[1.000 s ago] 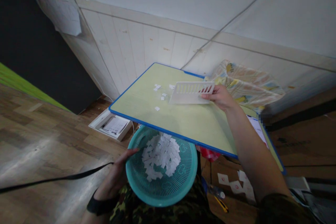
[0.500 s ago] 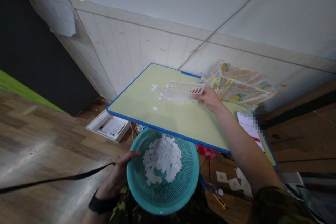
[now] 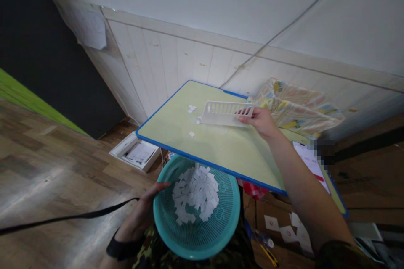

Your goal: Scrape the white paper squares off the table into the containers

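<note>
My left hand (image 3: pixel 151 197) grips the left rim of a round turquoise plastic basket (image 3: pixel 229 227), held below the table's near edge. Many small white paper pieces (image 3: pixel 202 193) lie heaped inside it. My right hand (image 3: pixel 261 122) is closed on the right end of a white slotted plastic panel (image 3: pixel 221 118), which stands tilted on its long edge on the pale yellow table (image 3: pixel 230 147). At the panel's left end sits a small clump of paper bits (image 3: pixel 198 120). A few more scraps (image 3: pixel 192 109) and a single scrap (image 3: pixel 192 134) lie farther left.
A cloth-lined basket (image 3: pixel 293 109) stands at the table's back right, against the wall. A phone (image 3: pixel 311 166) lies by the right edge. Below are an open white box (image 3: pixel 135 153), a cardboard surface with printed papers (image 3: pixel 288 233), and a yellow cutter (image 3: pixel 269 256). A dark strap (image 3: pixel 94 213) crosses at left.
The view has shifted slightly, so the table sits lower and farther right. The panel now looks more upright, with paper bits bunched at its left end. My left hand keeps hold of the basket.
</note>
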A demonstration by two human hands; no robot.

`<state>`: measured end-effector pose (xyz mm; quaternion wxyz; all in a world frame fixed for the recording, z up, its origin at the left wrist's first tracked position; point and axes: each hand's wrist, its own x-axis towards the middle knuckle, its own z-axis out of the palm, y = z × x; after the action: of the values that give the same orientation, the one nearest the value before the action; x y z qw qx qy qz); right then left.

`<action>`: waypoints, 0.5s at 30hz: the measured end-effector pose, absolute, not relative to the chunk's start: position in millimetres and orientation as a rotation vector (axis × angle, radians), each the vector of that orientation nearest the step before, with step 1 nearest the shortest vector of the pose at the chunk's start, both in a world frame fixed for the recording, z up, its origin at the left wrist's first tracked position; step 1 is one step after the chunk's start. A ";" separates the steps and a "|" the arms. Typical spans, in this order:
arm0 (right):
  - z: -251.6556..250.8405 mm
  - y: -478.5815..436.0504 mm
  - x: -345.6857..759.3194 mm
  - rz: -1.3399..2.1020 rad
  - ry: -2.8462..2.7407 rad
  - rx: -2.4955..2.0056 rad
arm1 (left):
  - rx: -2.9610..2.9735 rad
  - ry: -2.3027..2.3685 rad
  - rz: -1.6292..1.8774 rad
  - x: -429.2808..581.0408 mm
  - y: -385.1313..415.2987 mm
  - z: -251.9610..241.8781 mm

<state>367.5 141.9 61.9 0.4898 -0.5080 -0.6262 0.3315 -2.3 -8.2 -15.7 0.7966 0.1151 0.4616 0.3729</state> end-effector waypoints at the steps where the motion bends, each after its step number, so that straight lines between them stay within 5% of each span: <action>1: 60.3 143.4 368.6 0.770 -1.492 -1.238 | 0.237 0.985 0.804 -2.5 -8.1 -15.3; 15: 65.9 218.6 304.2 0.405 -1.727 -1.405 | 0.282 1.023 0.866 -20.7 -1.6 -13.9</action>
<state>304.2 218.6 65.9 0.4254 -0.5620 -0.6906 0.1621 -20.7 -1.6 -13.9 0.7746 0.1302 0.4724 0.3999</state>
